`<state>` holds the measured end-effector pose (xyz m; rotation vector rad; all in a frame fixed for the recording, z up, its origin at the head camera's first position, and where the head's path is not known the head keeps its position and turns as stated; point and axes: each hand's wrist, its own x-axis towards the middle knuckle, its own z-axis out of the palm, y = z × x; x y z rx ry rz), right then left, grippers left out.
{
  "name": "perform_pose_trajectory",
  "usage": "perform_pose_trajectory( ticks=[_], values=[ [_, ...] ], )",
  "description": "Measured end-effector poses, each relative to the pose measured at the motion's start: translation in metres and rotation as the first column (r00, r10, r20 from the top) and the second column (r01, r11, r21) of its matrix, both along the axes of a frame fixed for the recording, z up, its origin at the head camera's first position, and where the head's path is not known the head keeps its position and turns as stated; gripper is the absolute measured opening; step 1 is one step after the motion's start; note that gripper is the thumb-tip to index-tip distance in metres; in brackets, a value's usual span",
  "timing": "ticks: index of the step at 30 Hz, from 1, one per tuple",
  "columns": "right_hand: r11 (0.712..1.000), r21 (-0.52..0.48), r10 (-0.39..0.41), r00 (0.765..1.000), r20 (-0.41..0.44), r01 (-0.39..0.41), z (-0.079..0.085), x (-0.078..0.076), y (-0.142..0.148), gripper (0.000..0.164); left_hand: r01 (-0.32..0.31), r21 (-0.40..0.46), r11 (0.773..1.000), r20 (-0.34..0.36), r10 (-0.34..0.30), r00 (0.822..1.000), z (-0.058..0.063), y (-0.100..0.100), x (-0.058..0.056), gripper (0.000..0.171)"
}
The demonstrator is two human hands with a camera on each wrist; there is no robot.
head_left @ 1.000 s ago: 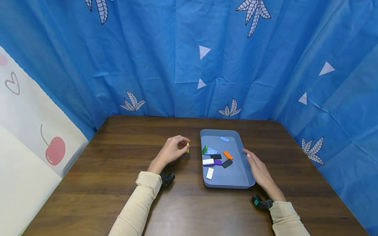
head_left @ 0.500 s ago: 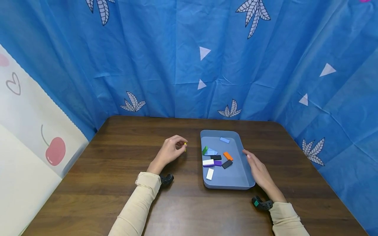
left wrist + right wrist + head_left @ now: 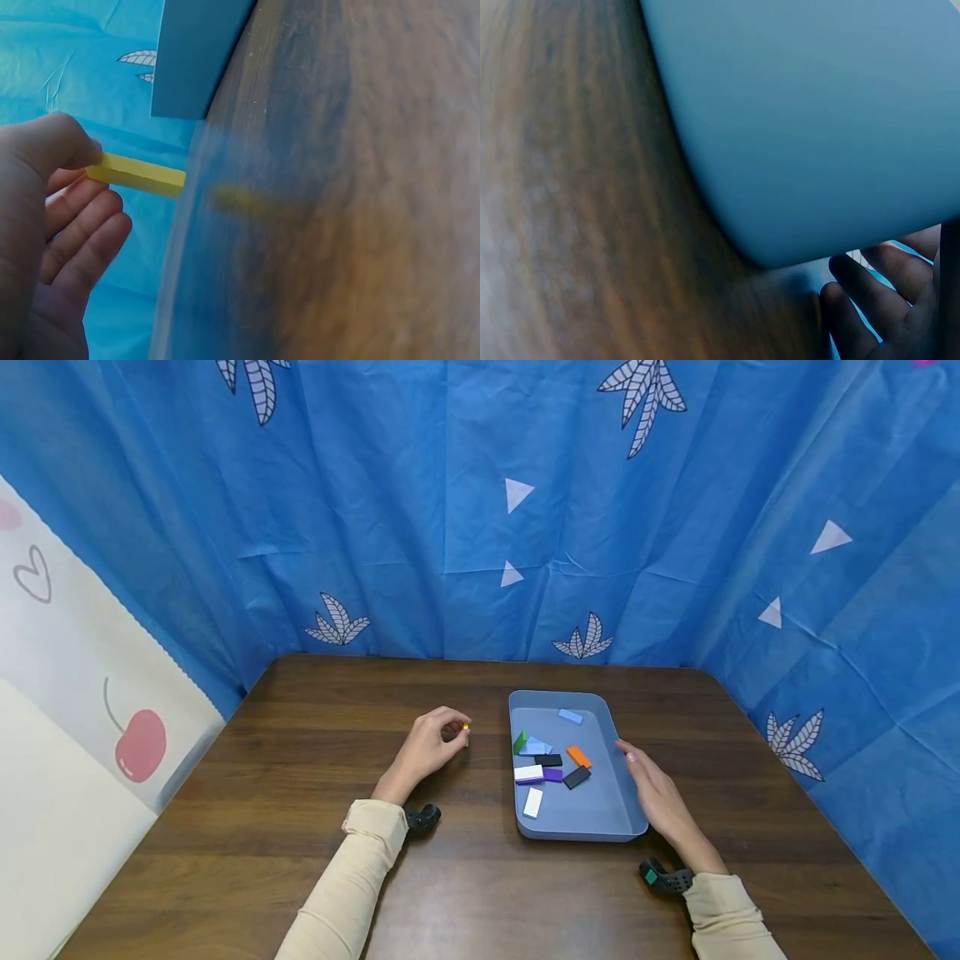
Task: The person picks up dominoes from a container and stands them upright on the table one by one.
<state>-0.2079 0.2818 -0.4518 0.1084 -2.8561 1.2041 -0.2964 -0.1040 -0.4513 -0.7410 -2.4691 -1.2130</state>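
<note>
Blue curtain (image 3: pixel 412 510) printed with pale leaves and triangles hangs behind a brown wood-grain table (image 3: pixel 450 893). At nine o'clock from the blue tray (image 3: pixel 603 810), the left hand (image 3: pixel 426 747) pinches a yellow block (image 3: pixel 139 175) between thumb and fingers. The block's free end points down at the table, where its blurred yellow reflection shows — apart from the block itself.

At three o'clock, the right hand (image 3: pixel 660 789) holds nothing; its fingers are extended alongside the tray's wall, though I cannot tell whether they touch it.

Inside the tray, a light blue block (image 3: pixel 570 717) lies at twelve o'clock and a green block (image 3: pixel 520 742) stands between nine and ten. An orange block (image 3: pixel 579 757) sits near the centre, a dark block (image 3: pixel 577 777) just on its six o'clock side. White, purple, black and more light blue pieces lie toward eight and nine — some overlapping.
</note>
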Motion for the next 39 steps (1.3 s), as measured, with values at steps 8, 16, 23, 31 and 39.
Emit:
perform_pose_trajectory(
  ticks=[8, 16, 23, 31, 39],
  values=[
    [1.0, 0.006, -0.008, 1.0, 0.014, 0.008, -0.001, -0.001, 0.0, 0.069, -0.022, 0.042, 0.999, -0.042, 0.024, 0.999, -0.005, -0.001, -0.002, 0.016],
    [1.0, 0.006, -0.004, 1.0, 0.006, 0.004, -0.003, -0.003, 0.002, 0.071, -0.036, 0.081, 0.996, -0.042, 0.039, 0.998, -0.011, -0.002, -0.006, 0.017],
    [1.0, 0.005, 0.0, 1.0, 0.007, 0.0, -0.003, -0.003, 0.001, 0.07, -0.039, 0.094, 0.995, -0.068, 0.046, 0.997, -0.013, 0.0, -0.003, 0.017],
    [1.0, 0.002, 0.0, 1.0, 0.011, 0.0, -0.003, -0.003, 0.001, 0.07, -0.045, 0.101, 0.994, -0.016, 0.047, 0.999, -0.013, 0.001, -0.005, 0.019],
    [1.0, 0.009, 0.001, 1.0, 0.013, -0.001, -0.002, -0.003, 0.002, 0.069, -0.044, 0.104, 0.994, 0.017, 0.043, 0.999, -0.017, -0.001, -0.005, 0.025]
  ],
)
